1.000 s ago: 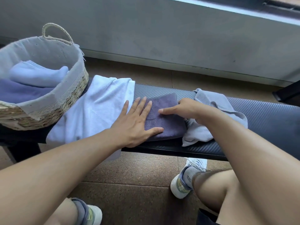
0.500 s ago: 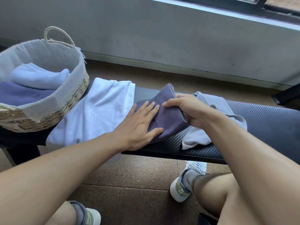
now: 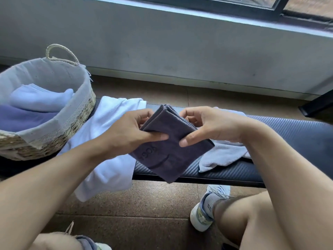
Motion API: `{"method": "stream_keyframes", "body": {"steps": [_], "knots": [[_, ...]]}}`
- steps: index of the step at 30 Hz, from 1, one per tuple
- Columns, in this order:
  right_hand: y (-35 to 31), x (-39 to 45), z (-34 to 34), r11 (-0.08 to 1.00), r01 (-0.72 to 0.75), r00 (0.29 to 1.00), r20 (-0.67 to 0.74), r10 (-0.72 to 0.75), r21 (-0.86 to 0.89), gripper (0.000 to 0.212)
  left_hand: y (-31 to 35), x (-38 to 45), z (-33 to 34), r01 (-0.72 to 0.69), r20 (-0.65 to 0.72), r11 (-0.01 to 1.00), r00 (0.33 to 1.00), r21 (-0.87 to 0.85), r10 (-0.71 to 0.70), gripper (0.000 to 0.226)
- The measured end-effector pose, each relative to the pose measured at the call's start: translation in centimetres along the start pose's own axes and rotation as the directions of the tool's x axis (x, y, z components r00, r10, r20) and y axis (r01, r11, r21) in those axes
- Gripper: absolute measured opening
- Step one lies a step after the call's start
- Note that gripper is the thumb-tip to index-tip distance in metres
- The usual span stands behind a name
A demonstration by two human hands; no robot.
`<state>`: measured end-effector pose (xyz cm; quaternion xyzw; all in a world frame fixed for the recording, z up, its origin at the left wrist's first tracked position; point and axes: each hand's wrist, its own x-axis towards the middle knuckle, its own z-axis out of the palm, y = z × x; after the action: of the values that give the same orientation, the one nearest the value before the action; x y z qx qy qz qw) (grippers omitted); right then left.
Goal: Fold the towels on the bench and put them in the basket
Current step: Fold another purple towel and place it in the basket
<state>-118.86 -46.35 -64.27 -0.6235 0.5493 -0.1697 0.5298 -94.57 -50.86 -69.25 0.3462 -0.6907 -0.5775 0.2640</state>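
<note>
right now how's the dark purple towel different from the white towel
The dark purple towel is folded into a compact square; the white towel lies spread and unfolded. The purple one is held up by the left hand and right hand; the white one drapes over the bench edge. Neither is in the basket.

A: What lies at the far side?

B: A grey wall (image 3: 180, 51), plain and scuffed, with a pale skirting along its foot. Above it, at the far right, a window (image 3: 270, 2) in a dark frame.

A: And the floor?

B: Brown speckled tiles (image 3: 144, 210) with thin joints. Daylight falls soft over them, without hard shadows.

A: Any furniture?

B: The worktop (image 3: 297, 134), dark, padded and ribbed. A black bar (image 3: 317, 103) shows at the right edge; I cannot tell what it belongs to.
</note>
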Motion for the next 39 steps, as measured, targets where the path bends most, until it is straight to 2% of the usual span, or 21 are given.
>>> {"method": "stream_keyframes", "body": {"steps": [2,3,5,7,9,10,11,12,14,16,18,20,22,24,27,31,35,37,39], "knots": [[0.5,-0.2,-0.4,0.996,-0.072,0.997,-0.016,0.072,-0.044,0.042,0.1,-0.1,-0.1,-0.006,-0.027,0.999,1.000,-0.054,0.005,0.054],[0.6,-0.1,-0.5,0.997,-0.065,0.996,-0.059,0.063,-0.045,0.037,0.1,-0.1,-0.1,-0.018,-0.044,0.998,0.999,-0.065,0.015,0.057],[0.5,0.3,-0.7,0.998,0.004,0.980,-0.199,-0.016,-0.060,0.038,0.2,0.1,0.0,-0.066,-0.099,0.997,0.993,-0.041,0.062,0.056],[0.3,0.5,-0.6,0.975,0.094,0.929,-0.335,-0.159,-0.202,0.046,0.3,0.3,0.1,-0.165,-0.170,0.985,0.971,0.042,0.170,0.046],[0.2,0.6,-0.1,0.855,0.190,0.812,-0.412,-0.413,-0.482,0.043,0.2,0.5,0.3,-0.269,-0.231,0.943,0.922,0.197,0.312,0.040],[0.2,0.5,0.3,0.768,0.221,0.748,-0.401,-0.529,-0.601,0.039,0.1,0.5,0.3,-0.306,-0.247,0.907,0.892,0.290,0.380,0.041],[0.3,0.4,0.7,0.695,0.228,0.713,-0.369,-0.596,-0.682,0.036,-0.2,0.5,0.4,-0.325,-0.231,0.869,0.875,0.373,0.426,0.040],[0.5,0.3,1.0,0.647,0.214,0.718,-0.331,-0.612,-0.732,0.036,-0.6,0.4,0.4,-0.326,-0.171,0.837,0.885,0.440,0.434,0.040],[1.4,0.2,1.7,0.602,0.111,0.829,-0.260,-0.495,-0.791,0.037,-2.0,0.1,0.5,-0.281,0.019,0.754,0.942,0.594,0.336,0.044],[2.3,-0.3,2.5,0.558,-0.013,0.951,-0.183,-0.250,-0.830,0.033,-3.2,-0.6,1.3,-0.286,0.151,0.638,0.954,0.715,0.259,0.036],[2.9,-0.8,3.4,0.527,-0.031,0.995,-0.077,-0.065,-0.849,0.034,-4.0,-1.2,1.9,-0.316,0.213,0.583,0.947,0.748,0.241,0.026],[3.1,-1.3,4.0,0.525,-0.018,0.999,-0.039,-0.030,-0.851,0.036,-4.4,-1.4,2.2,-0.311,0.214,0.582,0.949,0.752,0.231,0.023],[3.1,-1.7,3.7,0.564,-0.049,0.997,-0.072,-0.018,-0.824,0.034,-4.2,-1.6,2.2,-0.273,0.184,0.612,0.961,0.743,0.205,0.032],[3.1,-1.9,2.9,0.650,-0.094,0.995,-0.099,0.030,-0.754,0.032,-3.7,-1.7,2.1,-0.203,0.129,0.672,0.979,0.712,0.158,0.042],[3.6,-1.8,1.4,0.793,-0.165,0.985,-0.131,0.108,-0.587,0.034,-3.1,-1.7,2.2,-0.078,0.006,0.784,0.996,0.615,0.094,0.039],[4.3,-0.5,0.1,0.877,-0.185,0.978,-0.168,0.121,-0.443,0.018,-3.4,-0.9,2.3,0.029,-0.151,0.848,0.987,0.530,0.061,0.054],[5.3,0.5,-0.3,0.970,-0.208,0.960,-0.218,0.177,-0.128,0.014,-4.2,0.1,2.1,0.132,-0.218,0.852,0.976,0.507,-0.022,0.041],[5.8,1.1,-0.4,0.960,-0.237,0.950,-0.243,0.197,-0.149,0.015,-4.5,0.4,2.0,0.180,-0.238,0.854,0.969,0.488,-0.069,0.029],[6.0,1.8,-0.2,0.948,-0.268,0.934,-0.287,0.212,-0.171,0.021,-4.7,0.7,1.9,0.217,-0.258,0.834,0.962,0.507,-0.094,0.025]]}}
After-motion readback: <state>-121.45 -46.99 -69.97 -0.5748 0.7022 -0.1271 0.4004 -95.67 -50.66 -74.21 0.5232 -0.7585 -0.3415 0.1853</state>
